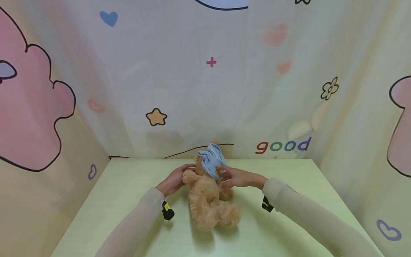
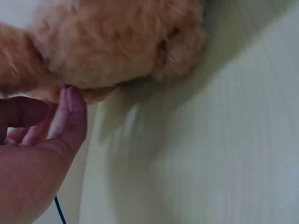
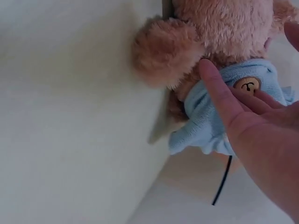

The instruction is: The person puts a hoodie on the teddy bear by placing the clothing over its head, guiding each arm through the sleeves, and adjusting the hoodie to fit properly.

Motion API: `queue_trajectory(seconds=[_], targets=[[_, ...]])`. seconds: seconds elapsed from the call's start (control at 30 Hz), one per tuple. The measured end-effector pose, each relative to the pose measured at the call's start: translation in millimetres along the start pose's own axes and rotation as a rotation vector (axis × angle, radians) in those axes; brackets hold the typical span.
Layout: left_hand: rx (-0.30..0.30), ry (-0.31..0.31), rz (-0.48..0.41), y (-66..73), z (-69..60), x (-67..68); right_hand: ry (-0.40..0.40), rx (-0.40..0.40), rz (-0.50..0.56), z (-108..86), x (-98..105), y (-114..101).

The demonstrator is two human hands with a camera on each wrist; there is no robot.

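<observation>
A light brown plush bear (image 1: pixel 205 200) is on the pale green table, its head covered by a small light blue garment (image 1: pixel 212 162) with a round badge (image 3: pixel 246 85). My left hand (image 1: pixel 174 181) is at the left side of the bear's head and arm; in the left wrist view its fingertips (image 2: pixel 72 95) touch the fur, fingers bent. On the right side, my right hand (image 1: pixel 239 177) rests on the garment beside the badge, its fingers (image 3: pixel 219 93) extended along the cloth and fur. The bear's face is hidden.
The pale green table (image 1: pixel 282 221) meets a printed curtain (image 1: pixel 179 71) behind and at both sides. A small black device (image 1: pixel 167 211) is on the left wrist and another (image 1: pixel 267 204) on the right wrist.
</observation>
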State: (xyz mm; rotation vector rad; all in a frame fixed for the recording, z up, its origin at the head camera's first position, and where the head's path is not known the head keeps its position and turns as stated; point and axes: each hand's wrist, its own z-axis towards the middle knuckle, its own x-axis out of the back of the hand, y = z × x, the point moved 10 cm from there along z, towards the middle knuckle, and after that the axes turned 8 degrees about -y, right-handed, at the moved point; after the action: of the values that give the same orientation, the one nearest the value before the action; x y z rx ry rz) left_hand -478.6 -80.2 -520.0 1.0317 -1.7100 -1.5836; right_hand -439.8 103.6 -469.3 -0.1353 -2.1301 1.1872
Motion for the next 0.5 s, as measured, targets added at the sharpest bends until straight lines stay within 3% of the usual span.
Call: queue_trajectory(seconds=[0.13,0.27,0.4,0.5], targets=[[-0.095,0.08,0.137,3.9,-1.8,9.3,0.024,0.014,0.23,5.4,-8.6,6.6],[-0.161,0.174,0.243,5.2,0.0,14.0,0.049,0.026,0.301,12.8,-14.6,10.8],[-0.111,0.174,0.224,-5.8,2.6,15.4,0.078,0.015,0.333,14.4,-15.9,14.2],[-0.055,0.109,0.132,-16.1,6.8,13.2,0.081,0.014,0.389,13.9,-16.5,16.6]])
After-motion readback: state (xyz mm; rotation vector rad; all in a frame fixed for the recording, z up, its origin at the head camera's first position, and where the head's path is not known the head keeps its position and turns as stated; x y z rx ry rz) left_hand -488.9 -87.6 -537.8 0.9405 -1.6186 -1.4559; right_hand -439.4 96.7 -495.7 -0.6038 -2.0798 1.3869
